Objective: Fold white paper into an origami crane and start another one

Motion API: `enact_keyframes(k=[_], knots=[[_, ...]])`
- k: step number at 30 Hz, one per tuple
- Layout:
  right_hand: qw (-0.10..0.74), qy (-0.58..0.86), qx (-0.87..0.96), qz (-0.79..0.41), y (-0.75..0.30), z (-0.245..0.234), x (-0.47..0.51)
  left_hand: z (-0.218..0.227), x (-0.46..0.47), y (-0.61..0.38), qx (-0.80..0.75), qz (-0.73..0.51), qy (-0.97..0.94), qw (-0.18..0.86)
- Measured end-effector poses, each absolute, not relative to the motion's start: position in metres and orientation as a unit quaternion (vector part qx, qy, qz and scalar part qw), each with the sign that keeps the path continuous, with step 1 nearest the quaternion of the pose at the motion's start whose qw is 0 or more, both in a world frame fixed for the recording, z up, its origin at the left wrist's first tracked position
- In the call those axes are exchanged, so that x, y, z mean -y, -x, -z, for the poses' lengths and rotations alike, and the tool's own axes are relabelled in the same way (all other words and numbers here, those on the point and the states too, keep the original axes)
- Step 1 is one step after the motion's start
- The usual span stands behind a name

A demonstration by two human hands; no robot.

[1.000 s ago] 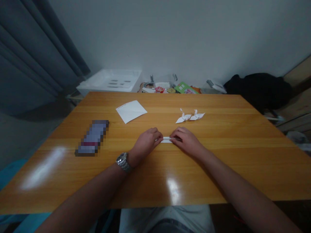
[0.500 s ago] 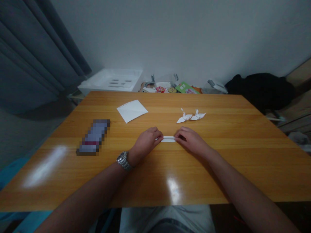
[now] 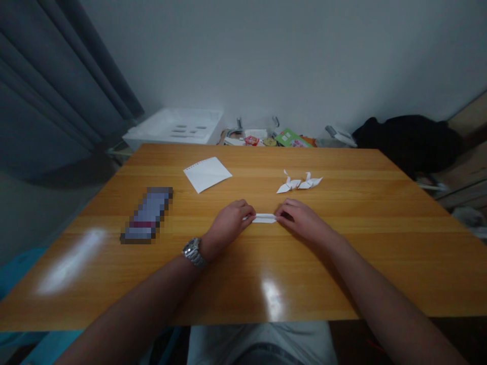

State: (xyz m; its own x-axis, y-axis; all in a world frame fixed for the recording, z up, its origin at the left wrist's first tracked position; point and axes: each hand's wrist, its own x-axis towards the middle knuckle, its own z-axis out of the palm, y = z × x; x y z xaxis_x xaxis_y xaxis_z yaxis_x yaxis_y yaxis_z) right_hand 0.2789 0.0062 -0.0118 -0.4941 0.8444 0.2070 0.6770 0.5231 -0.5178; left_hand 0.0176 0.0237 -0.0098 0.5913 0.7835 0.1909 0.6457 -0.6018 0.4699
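A narrow folded strip of white paper (image 3: 265, 218) lies between my hands, just above or on the table. My left hand (image 3: 233, 219) pinches its left end between thumb and fingers; a metal watch (image 3: 194, 252) is on that wrist. At the strip's right end, my right hand (image 3: 299, 217) pinches it the same way. The fingers hide both ends of the paper. Beyond my right hand stand two folded paper cranes (image 3: 310, 181), side by side. A flat sheet of white paper (image 3: 207, 174) with a torn, holed edge rests farther back, to the left.
The wooden table (image 3: 243, 274) has a pixelated phone-like object (image 3: 147, 213) at the left. Past the far edge are a white plastic tray (image 3: 171, 126), a green booklet (image 3: 292, 138) and small items. Dark cloth (image 3: 411, 144) lies at the far right, a curtain (image 3: 49, 76) hangs left.
My right hand has shifted very slightly to the right, and a little more of the strip shows. The left hand keeps its place and grip.
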Motion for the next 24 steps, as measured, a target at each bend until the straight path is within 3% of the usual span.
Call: enact_keyframes(k=[24], knots=[[0.202, 0.466, 0.844, -0.175, -0.2776, 0.0104, -0.0065, 0.0099, -0.0205, -0.0170, -0.329, -0.179, -0.914, 0.155]])
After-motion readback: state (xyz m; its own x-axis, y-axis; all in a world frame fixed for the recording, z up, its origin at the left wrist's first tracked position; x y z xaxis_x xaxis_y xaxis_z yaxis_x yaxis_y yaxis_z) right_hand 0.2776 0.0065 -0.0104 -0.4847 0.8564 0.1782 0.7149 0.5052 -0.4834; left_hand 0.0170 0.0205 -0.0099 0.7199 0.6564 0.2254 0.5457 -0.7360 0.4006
